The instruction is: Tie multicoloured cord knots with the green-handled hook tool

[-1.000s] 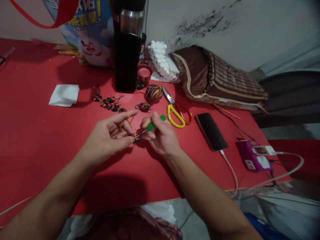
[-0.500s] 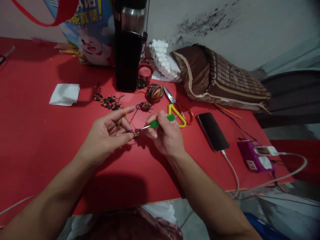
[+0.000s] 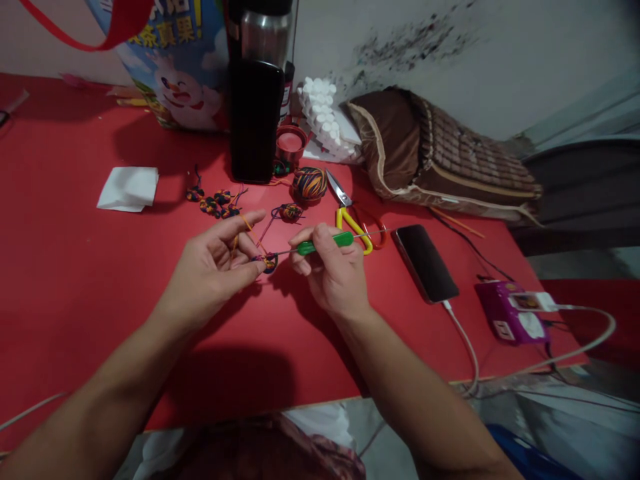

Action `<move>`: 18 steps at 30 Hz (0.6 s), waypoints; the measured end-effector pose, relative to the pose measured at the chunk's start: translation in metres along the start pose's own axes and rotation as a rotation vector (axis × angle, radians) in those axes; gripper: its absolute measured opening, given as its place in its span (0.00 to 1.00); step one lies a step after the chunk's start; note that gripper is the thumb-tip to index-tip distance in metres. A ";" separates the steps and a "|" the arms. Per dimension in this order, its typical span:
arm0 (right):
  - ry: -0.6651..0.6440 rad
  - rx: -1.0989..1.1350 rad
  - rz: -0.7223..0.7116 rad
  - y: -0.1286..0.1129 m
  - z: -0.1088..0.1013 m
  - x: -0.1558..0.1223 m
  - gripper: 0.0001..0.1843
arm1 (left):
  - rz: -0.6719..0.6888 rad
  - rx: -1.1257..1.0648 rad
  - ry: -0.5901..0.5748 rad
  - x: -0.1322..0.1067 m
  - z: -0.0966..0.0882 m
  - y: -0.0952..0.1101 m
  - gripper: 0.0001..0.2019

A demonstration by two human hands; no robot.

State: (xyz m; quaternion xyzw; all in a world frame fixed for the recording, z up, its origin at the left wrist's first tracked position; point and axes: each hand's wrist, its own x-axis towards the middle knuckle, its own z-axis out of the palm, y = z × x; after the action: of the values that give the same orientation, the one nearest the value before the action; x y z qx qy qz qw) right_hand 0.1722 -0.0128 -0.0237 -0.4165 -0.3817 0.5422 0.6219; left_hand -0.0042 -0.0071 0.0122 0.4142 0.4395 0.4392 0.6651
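My left hand [image 3: 213, 270] pinches a small multicoloured crochet piece [image 3: 271, 263] between thumb and finger, and a strand of yarn runs over its raised forefinger. My right hand [image 3: 334, 270] grips a crochet hook [image 3: 330, 243] by its green handle; the hook's thin metal tip reaches into the crochet piece. Beyond the hands lie a small yarn bundle [image 3: 291, 213] and a larger ball of variegated yarn [image 3: 309, 183]. Several small crocheted pieces [image 3: 215, 203] rest on the table behind my left hand. Scissors [image 3: 347, 217] with yellow and red handles lie behind my right hand.
On the red table [image 3: 60, 267] are a folded white paper [image 3: 129, 188], a propped black phone [image 3: 255, 123], a charging phone [image 3: 425, 263] and a purple box [image 3: 510, 311]. A patterned bag [image 3: 185, 73], a metal bottle [image 3: 265, 37] and a brown cushion [image 3: 440, 147] stand along the wall.
The crochet hook has turned slightly to lie flatter, with its handle a little farther right. The crochet piece has shifted slightly up and left; my left hand still pinches it.
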 end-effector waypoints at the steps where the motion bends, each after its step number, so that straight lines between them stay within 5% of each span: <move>1: 0.000 -0.008 -0.007 0.000 0.000 -0.001 0.21 | 0.004 -0.005 -0.002 0.000 0.000 0.000 0.31; 18: -0.099 -0.330 -0.339 -0.004 -0.001 -0.015 0.12 | 0.072 0.093 0.091 0.003 0.000 -0.003 0.27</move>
State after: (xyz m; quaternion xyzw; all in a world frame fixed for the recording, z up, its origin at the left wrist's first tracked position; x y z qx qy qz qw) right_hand 0.1726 -0.0277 -0.0201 -0.4153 -0.5597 0.3803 0.6080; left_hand -0.0027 -0.0053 0.0086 0.4395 0.4741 0.4605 0.6082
